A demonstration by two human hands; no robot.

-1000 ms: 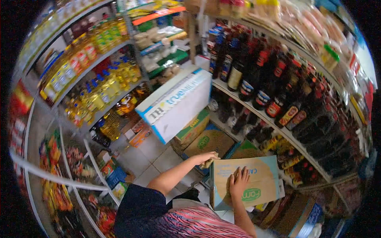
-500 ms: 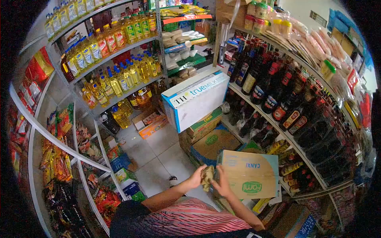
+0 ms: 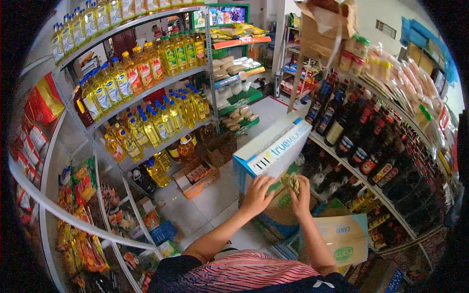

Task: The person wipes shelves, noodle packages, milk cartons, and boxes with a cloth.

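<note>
In my right hand (image 3: 302, 196) is a crumpled olive-brown cloth (image 3: 292, 183), gripped between the fingers. My left hand (image 3: 258, 196) rests at the near edge of the white and blue TH true MILK box (image 3: 273, 151), fingers apart and holding nothing. That box is tilted and sits on top of a stack of cartons. Below my hands lies a brown carton (image 3: 281, 207) with a green logo. Another flat-topped Fami carton (image 3: 342, 237) is to the right, beside my right forearm.
Shelves of oil bottles (image 3: 161, 122) stand at the left, with an orange open carton (image 3: 200, 183) on the floor. Dark bottles (image 3: 344, 146) fill the right shelves. Bagged goods hang or lie on the far-left racks (image 3: 83, 229).
My view has shifted, and both hands have moved up and forward to the milk box. My left hand has let go of the cloth, which stays in my right hand.
</note>
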